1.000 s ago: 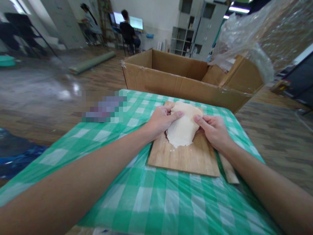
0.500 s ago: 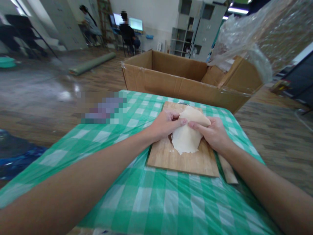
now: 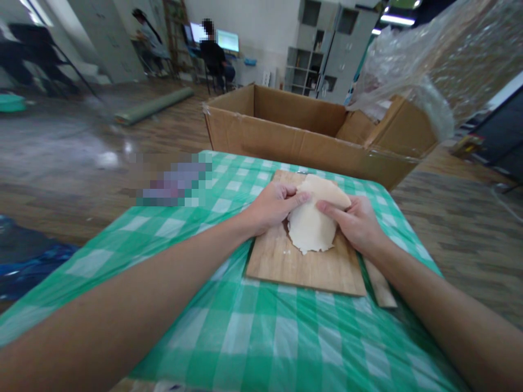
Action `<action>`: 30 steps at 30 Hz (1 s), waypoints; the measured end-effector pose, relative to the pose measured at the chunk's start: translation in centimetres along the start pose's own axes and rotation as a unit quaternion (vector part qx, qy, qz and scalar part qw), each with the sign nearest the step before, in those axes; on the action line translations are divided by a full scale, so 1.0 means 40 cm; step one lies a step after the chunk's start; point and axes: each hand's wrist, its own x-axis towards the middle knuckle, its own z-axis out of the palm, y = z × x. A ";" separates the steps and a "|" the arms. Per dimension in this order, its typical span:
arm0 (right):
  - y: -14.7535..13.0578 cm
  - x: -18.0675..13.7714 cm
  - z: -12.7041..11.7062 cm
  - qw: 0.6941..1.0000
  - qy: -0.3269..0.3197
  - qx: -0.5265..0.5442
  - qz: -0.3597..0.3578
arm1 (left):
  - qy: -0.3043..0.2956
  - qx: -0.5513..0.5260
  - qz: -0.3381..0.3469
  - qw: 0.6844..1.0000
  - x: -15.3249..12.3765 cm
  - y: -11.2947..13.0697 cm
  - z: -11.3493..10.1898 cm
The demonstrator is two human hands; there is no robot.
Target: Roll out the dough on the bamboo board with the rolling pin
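Note:
A flat, pale sheet of dough with a ragged lower edge is held up over a wooden board. My left hand pinches its left side, thumb on top and the other fingers behind. On the right side my right hand grips it the same way, its thumb lying across the dough. The fingers beneath are hidden by the sheet. A few small white crumbs lie on the board near the dough's lower left edge. Beside the board's right edge, partly under my right forearm, is a flat wooden strip.
A green and white checked cloth covers the table. Past its far edge stands a large open cardboard box, with clear plastic wrap over its right end. A rolled mat lies on the floor; a person sits at monitors behind.
My left thumb has shifted slightly left, away from my right thumb, so the gap between them is wider. The dough's lower edge sits a little higher.

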 end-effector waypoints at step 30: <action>0.001 0.004 0.001 0.999 -0.032 0.011 -0.024 | 0.051 -0.126 -0.012 0.991 0.003 -0.004 0.010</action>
